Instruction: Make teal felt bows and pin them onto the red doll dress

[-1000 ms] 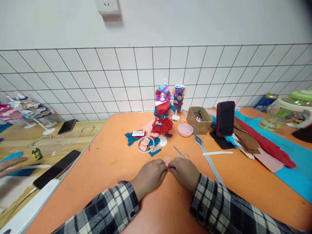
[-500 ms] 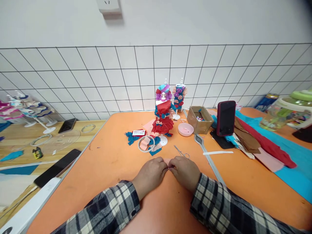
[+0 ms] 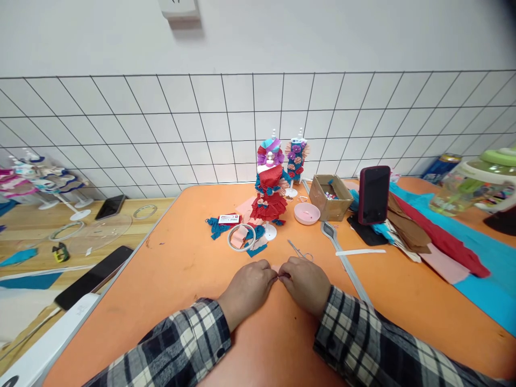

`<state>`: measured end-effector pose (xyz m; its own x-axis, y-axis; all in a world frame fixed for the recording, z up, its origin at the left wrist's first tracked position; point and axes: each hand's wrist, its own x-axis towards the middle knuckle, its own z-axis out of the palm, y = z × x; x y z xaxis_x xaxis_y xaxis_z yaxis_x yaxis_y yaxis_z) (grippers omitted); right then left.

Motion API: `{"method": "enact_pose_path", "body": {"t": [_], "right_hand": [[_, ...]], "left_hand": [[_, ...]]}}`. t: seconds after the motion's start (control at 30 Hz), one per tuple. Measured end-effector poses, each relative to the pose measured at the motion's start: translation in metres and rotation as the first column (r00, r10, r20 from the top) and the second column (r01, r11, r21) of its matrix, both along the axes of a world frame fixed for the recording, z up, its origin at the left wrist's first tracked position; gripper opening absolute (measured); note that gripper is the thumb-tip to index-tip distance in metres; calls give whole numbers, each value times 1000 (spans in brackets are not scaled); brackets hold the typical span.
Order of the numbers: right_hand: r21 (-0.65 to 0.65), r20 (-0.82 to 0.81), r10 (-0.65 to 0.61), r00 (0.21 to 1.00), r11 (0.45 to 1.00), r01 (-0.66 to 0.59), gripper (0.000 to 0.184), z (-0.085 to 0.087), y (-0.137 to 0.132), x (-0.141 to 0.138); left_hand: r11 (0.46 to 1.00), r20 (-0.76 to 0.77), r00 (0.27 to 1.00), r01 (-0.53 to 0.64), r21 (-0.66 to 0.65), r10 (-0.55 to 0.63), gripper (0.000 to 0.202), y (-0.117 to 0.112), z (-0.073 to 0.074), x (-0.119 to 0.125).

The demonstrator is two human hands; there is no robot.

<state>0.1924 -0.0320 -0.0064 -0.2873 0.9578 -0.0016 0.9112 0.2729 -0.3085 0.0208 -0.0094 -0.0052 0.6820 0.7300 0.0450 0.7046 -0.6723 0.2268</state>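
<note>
My left hand [image 3: 246,290] and my right hand [image 3: 308,283] rest knuckles-up on the orange table [image 3: 181,274], fingertips meeting in a pinch. Between them they grip a small pink paper piece [image 3: 276,267], mostly hidden by the fingers. Small scissors [image 3: 299,250] lie just beyond my right hand. Farther back stands a red and teal paper-dress doll [image 3: 269,188] on a white stand, with a second doll [image 3: 295,161] behind it.
A white tape ring [image 3: 241,237] and teal scraps lie near the doll. A pink dish [image 3: 307,213], a cardboard box [image 3: 330,197], a phone on a stand [image 3: 373,194] and coloured paper sheets [image 3: 439,236] sit to the right. Another phone [image 3: 95,277] lies at left.
The pink piece has been drawn in between my fingertips, so less of it shows. Another person's hand at the far left edge has left the view.
</note>
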Motion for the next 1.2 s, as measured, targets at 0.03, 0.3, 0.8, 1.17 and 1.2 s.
{"method": "enact_pose_path", "body": {"t": [0.03,0.3,0.8,1.17,1.2], "right_hand": [[0,-5,-3,1000,1000,3,18,0,0,0],[-35,1,-10,1000,999,10,22,2,0,0],[-47,-37,-30,999,998,28,20,-1,2,1],[-17,-13,23,1000,1000,-23,22,0,2,3],[-14,-6,34,999,999,-34,23,1,2,4]], "left_hand": [[1000,-1,1000,4,3,-4,31,0,0,0],[999,23,999,22,39,-23,29,-2,3,0],[1000,59,998,15,0,-15,27,-1,2,-1],[999,105,994,-9,-41,14,28,-1,0,0],[998,153,988,-9,-61,18,24,-1,1,-1]]}}
